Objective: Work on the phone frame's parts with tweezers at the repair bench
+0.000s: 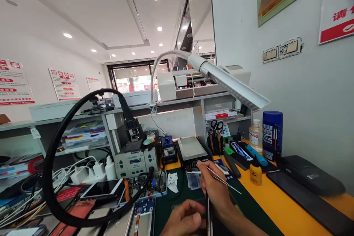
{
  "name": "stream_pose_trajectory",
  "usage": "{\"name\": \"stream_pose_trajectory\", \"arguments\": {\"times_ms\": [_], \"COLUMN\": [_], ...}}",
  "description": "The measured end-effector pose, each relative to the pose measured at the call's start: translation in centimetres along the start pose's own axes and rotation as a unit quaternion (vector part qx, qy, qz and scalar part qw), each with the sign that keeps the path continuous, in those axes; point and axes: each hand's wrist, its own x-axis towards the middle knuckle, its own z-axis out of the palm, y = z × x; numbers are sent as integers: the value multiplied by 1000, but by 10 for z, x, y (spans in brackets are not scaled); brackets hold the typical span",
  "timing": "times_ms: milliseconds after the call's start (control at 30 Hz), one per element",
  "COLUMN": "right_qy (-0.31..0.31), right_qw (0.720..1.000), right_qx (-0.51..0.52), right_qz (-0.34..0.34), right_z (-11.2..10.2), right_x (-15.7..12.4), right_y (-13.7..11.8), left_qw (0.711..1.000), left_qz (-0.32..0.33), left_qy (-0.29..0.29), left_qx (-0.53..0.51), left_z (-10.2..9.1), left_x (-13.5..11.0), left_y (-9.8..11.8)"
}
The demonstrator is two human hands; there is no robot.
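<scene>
My right hand (214,188) is closed around thin metal tweezers (225,181), whose points stick out to the right over the dark green mat (171,202). My left hand (184,221) sits low at the bottom edge, fingers curled on the edge of a thin phone (208,217) standing on its side between both hands. A small clear bag (193,180) lies on the mat just behind the hands.
A hot-air station (135,160) with a thick black hose (55,169) loops at left. Phones (102,188) and a parts tray (143,186) lie left of the mat. A heating plate (192,149), scissors holder (215,138), yellow bottle (256,172) and blue can (272,134) stand behind. A desk lamp (232,83) hangs overhead.
</scene>
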Motion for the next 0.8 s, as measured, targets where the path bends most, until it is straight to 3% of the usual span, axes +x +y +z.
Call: {"name": "stream_pose_trajectory", "arguments": {"times_ms": [267, 433, 600, 700, 800], "right_qy": [-74, -87, -104, -81, -48], "right_qw": [997, 996, 994, 996, 996], "right_qx": [-18, -20, -21, -27, -28], "right_qz": [-14, -9, -1, -28, -68], "right_z": [4, 9, 16, 11, 1], "right_x": [-14, -25, -29, -23, -17], "right_y": [-5, -8, -6, -7, -12], "left_qw": [996, 992, 983, 978, 978], "left_qz": [-78, -67, -89, -89, -57], "left_qy": [-16, 21, 9, 19, 64], "left_qx": [-48, -101, -161, -188, -189], "left_z": [23, 31, 35, 33, 25], "left_x": [-20, -15, -16, -17, -16], "left_y": [20, 12, 7, 14, 26]}}
